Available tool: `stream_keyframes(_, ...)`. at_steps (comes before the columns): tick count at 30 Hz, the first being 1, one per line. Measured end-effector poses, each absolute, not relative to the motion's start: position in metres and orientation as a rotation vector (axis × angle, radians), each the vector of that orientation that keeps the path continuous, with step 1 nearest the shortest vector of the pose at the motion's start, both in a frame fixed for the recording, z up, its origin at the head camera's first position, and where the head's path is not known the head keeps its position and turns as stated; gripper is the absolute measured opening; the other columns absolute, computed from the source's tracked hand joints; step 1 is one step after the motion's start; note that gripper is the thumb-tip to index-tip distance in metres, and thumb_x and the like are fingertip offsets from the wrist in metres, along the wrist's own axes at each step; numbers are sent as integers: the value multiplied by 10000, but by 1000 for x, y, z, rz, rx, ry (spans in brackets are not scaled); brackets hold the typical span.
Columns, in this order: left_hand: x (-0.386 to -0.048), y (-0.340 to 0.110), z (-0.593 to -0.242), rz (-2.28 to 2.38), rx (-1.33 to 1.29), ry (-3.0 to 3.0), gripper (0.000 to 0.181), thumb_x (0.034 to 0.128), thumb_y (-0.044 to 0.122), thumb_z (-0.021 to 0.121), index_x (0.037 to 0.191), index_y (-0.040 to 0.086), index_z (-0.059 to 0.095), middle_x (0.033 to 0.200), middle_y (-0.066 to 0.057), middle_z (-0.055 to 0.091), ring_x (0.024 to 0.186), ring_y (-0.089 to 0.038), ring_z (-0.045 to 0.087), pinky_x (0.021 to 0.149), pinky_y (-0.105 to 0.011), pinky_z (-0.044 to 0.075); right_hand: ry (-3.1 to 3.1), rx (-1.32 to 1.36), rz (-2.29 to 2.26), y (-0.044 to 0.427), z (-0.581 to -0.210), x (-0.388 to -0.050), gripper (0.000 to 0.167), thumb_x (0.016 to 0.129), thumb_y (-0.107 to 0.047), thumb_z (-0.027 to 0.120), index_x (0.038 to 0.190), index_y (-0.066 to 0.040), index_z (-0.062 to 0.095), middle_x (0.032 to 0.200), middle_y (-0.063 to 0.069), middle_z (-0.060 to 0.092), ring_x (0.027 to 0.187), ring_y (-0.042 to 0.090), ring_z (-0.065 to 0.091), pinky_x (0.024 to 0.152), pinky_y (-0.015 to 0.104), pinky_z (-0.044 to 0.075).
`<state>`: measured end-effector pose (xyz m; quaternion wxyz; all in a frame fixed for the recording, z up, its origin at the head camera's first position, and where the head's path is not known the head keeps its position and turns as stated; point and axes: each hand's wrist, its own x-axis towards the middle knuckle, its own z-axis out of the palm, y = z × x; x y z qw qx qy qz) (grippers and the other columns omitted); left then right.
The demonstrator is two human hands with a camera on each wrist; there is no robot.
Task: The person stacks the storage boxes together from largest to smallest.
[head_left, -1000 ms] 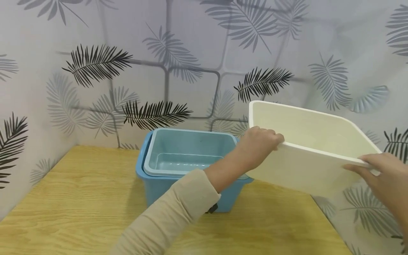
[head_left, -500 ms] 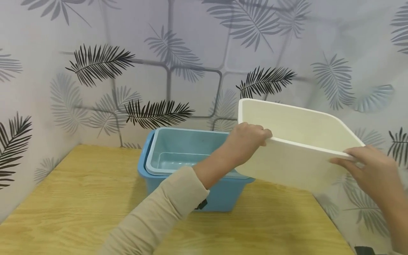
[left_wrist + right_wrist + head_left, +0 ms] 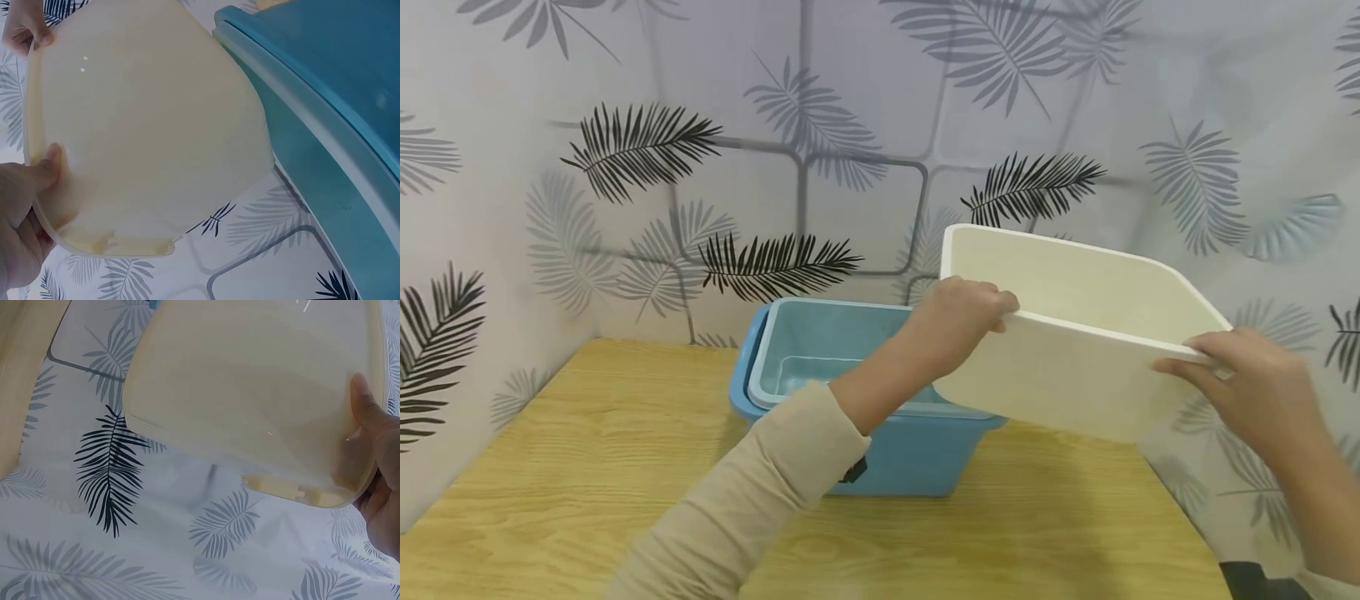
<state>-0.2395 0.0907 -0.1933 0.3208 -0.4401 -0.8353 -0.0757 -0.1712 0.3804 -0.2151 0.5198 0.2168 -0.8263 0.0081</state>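
Observation:
A cream plastic bin hangs tilted in the air, its opening partly facing me. My left hand pinches the near rim toward its left end, thumb on the outer wall in the left wrist view. Toward the right end of that rim, my right hand grips with thumb and fingers on either side. Behind and to the left, a light blue bin sits nested inside a darker blue bin on the table. My left forearm and the cream bin hide part of both.
The wood-grain table spreads around the blue bins. A wall covering with a leaf print stands right behind the table. The table's right edge runs below my right forearm.
Both my hands have carried the cream bin leftward and slightly up, so it now overlaps more of the blue bins in the head view. The blue bins stay in place.

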Motion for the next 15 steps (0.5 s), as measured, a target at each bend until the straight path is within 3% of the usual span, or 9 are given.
stream_keyframes(10,-242,69,-190,-277,-1183,-2252,190,835,180,636,1010,116,674,890,-16,707,809,-144,662,698,-245,516,-1950,578,93,363,-213,-184,711,744,-645,440,673,26,663,576,112,615,514,165,484,500,223,379)
stream_keyframes(15,-246,60,-189,-299,-1186,-2269,198,826,164,645,1008,92,672,910,-41,709,838,-166,667,749,-280,521,-1963,595,58,356,-212,-188,715,772,-645,415,675,16,669,573,109,618,500,231,511,487,271,395)
